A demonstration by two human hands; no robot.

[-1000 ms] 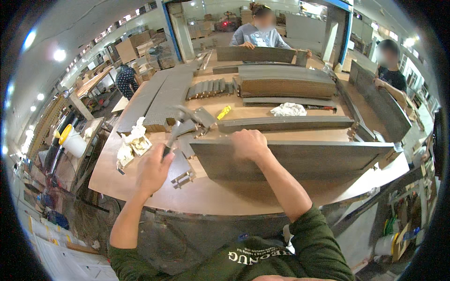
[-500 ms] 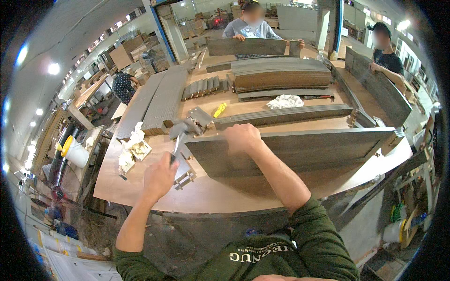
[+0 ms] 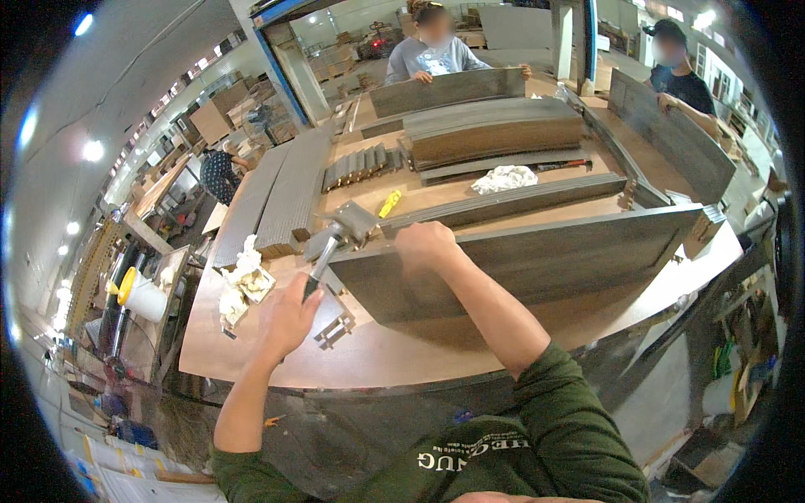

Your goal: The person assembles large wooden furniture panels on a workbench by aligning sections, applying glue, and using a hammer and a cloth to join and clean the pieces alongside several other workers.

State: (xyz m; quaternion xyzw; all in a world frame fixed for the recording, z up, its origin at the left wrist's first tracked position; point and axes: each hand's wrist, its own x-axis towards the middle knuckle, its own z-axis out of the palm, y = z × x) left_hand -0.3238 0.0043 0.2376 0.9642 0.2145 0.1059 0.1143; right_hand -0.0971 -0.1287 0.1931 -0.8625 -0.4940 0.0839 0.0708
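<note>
In the head view, your left hand [image 3: 288, 320] grips a black-handled metal hammer [image 3: 325, 261], and the long grey-brown rectangular board [image 3: 570, 260] standing edge-up on the pale-brown table [image 3: 369, 360] could topple if your right hand [image 3: 425, 245], curled at its top edge but too blurred to confirm a grip, slips.

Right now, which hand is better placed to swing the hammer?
Likely the left hand: it grips the hammer by its handle, while the right hand is at the top edge of the near dark panel.

White lettering [image 3: 474, 450] on green sweatshirt [image 3: 553, 453]
</note>
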